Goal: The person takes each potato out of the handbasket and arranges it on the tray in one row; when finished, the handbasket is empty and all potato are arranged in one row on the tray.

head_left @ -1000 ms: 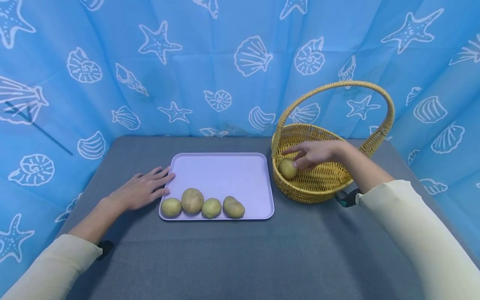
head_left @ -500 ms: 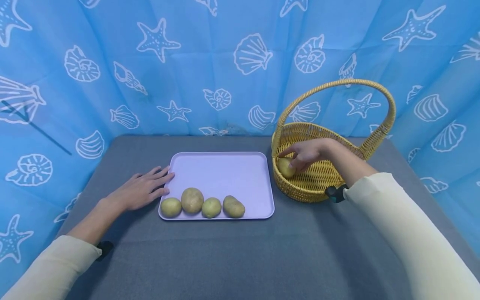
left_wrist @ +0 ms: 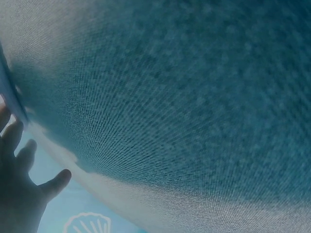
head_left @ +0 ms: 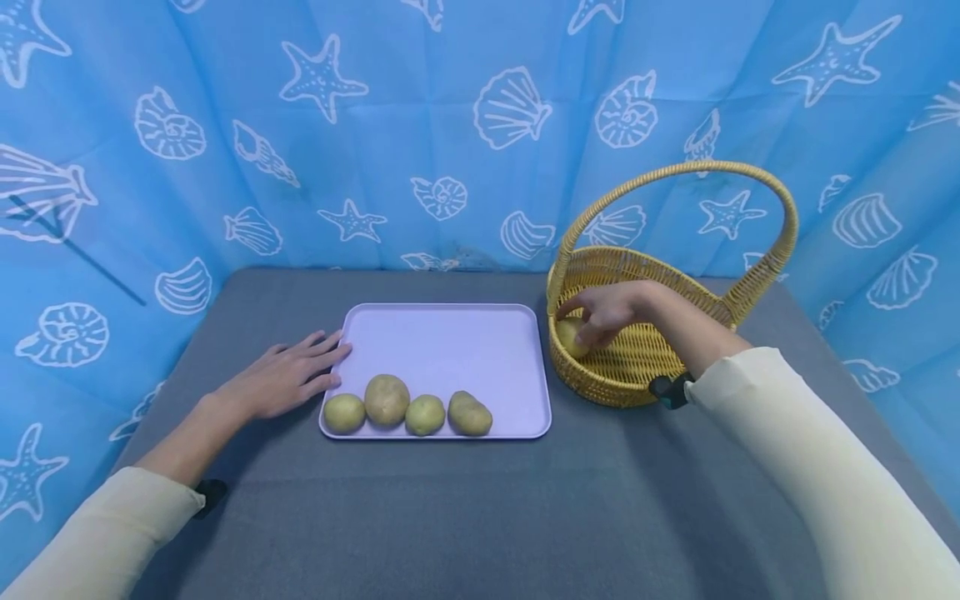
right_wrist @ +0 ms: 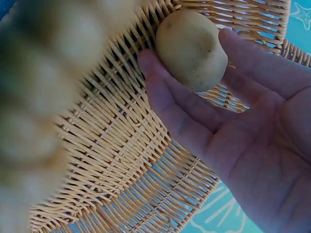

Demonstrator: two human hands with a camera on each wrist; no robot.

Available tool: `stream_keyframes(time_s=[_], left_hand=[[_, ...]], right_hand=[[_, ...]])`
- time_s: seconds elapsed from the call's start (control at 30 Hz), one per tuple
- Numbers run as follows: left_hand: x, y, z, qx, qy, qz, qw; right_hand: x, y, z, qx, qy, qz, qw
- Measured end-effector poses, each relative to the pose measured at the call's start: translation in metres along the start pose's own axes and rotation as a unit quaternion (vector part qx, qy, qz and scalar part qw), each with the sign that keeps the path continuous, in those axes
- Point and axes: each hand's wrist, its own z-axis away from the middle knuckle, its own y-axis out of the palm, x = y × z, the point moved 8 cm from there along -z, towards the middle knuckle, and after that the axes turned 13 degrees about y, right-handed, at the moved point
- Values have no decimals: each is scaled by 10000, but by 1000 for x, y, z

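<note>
The right hand [head_left: 609,314] curls around the small yellow-brown potato [right_wrist: 191,49] inside the woven yellow wicker basket [head_left: 645,367]; a full wrap before lifting should clear the rim cleanly. The left hand [head_left: 283,381] rests flat and relaxed on the grey counter [head_left: 480,500], touching the lavender tray's [head_left: 450,342] left edge.

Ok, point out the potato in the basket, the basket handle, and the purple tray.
potato in the basket [right_wrist: 191,49], right wrist view, middle of its skin.
basket handle [head_left: 678,170], head view, top of the arch.
purple tray [head_left: 442,346], head view, bare middle of its floor.
</note>
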Motion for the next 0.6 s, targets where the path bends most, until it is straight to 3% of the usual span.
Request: stream_keyframes(time_s=[0.33,0.6], left_hand=[[-1,-1,0,1,6,27,10000],[-1,0,-1,2,17,37,10000]], right_hand=[[-2,0,0,-201,-165,94,9996],[-3,-4,8,-374,-719,72,9967]])
